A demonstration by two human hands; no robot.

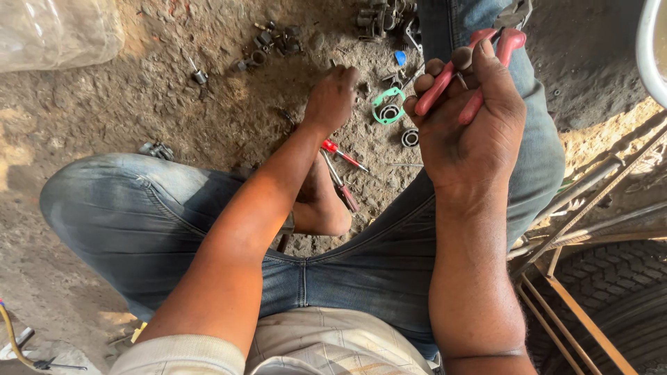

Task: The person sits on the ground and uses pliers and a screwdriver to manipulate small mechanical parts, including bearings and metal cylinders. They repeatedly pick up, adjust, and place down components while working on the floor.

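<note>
- I saw the right hand (472, 118) raised over the right knee, its fingers (425, 82) wrapped around the red-handled metal pliers (464, 82); the two handles stuck up past the thumb, and the tool's nose was hidden behind the hand.
- The left hand (332, 97) was stretched down to the dirt floor (125, 104), fingers curled under with the tips on the ground; I could not tell whether they pinched anything.
- A green ring-shaped gasket (386, 104) lay on the floor between the two hands, just beside a small dark metal ring (410, 137).
- A red-handled screwdriver (342, 154) lay close under the left wrist, next to a second thin tool with a dark red grip (342, 189).
- A cluster of small grey metal nuts and fittings (267, 45) sat farther out, well apart from the left hand.
- Blue jeans (139, 215) covered both folded legs; a bare foot (321, 205) showed between them.
- A black rubber tyre (618, 292) and rusty metal rods (590, 201) lay at the right.
</note>
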